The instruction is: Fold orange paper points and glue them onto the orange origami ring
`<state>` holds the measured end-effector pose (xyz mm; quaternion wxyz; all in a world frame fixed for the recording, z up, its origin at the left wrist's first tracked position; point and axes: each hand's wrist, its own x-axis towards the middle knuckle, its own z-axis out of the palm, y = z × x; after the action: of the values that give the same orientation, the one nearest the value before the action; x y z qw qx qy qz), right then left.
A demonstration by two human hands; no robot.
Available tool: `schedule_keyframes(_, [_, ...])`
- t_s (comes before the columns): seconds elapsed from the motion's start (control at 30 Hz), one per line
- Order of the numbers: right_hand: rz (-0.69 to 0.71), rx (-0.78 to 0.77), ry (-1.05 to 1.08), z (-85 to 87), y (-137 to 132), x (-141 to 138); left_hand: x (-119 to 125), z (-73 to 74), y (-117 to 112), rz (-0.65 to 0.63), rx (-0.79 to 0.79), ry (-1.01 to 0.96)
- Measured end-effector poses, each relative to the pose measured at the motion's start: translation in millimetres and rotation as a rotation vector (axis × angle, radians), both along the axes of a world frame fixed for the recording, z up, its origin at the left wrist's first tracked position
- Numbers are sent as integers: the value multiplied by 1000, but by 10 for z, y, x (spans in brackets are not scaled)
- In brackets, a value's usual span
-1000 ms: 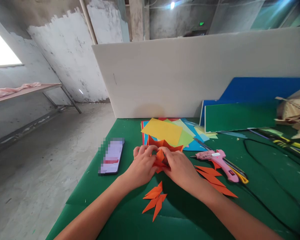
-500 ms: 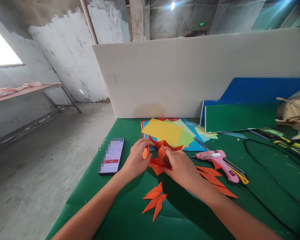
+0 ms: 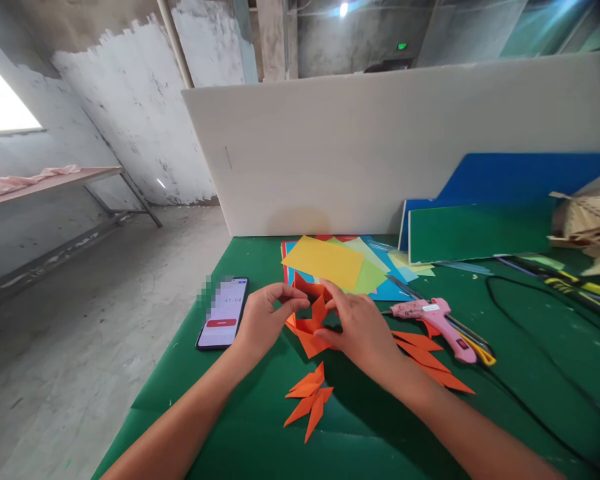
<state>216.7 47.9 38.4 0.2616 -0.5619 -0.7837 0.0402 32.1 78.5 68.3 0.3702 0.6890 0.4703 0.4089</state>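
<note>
An orange folded paper star ring [image 3: 307, 328] lies on the green table cover [image 3: 215, 427], between my two hands. My left hand [image 3: 263, 321] curls around its left side, thumb and forefinger pinching toward a point. Resting on the ring's right side, my right hand [image 3: 360, 327] has its fingers bent over the paper. Two loose orange folded pieces [image 3: 309, 400] sit nearer to me, and several more orange pieces [image 3: 427, 363] lie by my right forearm.
A phone [image 3: 223, 311] with a lit screen lies left of my left hand. A pink glue gun [image 3: 437, 319] with a black cord sits to the right. Coloured paper sheets [image 3: 330, 263], a white board [image 3: 405, 147] and blue and green boards [image 3: 480, 230] stand behind.
My hands have drawn apart a little, opening the orange ring so its hollow middle shows. My left hand has shifted left along the ring.
</note>
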Motion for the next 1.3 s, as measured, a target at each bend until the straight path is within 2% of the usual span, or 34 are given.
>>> schedule_keyframes(0.17, [-83, -25, 164, 205, -82, 243, -75, 77, -124, -56, -52, 5])
schedule_keyframes(0.3, [-231, -23, 229, 223, -211, 638, -167, -5, -257, -103, -130, 60])
schedule_keyframes(0.4, [-404, -22, 242, 87, -338, 1007, -218, -136, -369, -137, -177, 144])
schedule_keyframes(0.47, [-531, -35, 180, -53, -423, 1279, -235, -229, -436, -151, -234, 201])
schedule_keyframes(0.57, [-645, -71, 113, -293, -520, 1692, -237, -344, -506, -167, -275, 233])
schedule_keyframes(0.67, [-671, -199, 159, -503, -555, 2016, -223, -410, -534, -190, -198, 283])
schedule_keyframes(0.73, [-640, -300, 169, -589, -553, 2136, -213, -429, -538, -211, -145, 323])
schedule_keyframes(0.83, [-586, -327, 125, -618, -548, 2175, -208, -441, -539, -221, -160, 310])
schedule_keyframes(1.0, [-563, -179, -52, -546, -560, 2074, -209, -478, -540, -178, -266, 177])
schedule_keyframes(1.13, [-520, -254, -13, -560, -544, 1983, -217, -517, -532, -158, -385, 65])
schedule_keyframes(1.3, [-547, -258, -57, -557, -541, 1895, -243, -557, -519, -113, -415, 75])
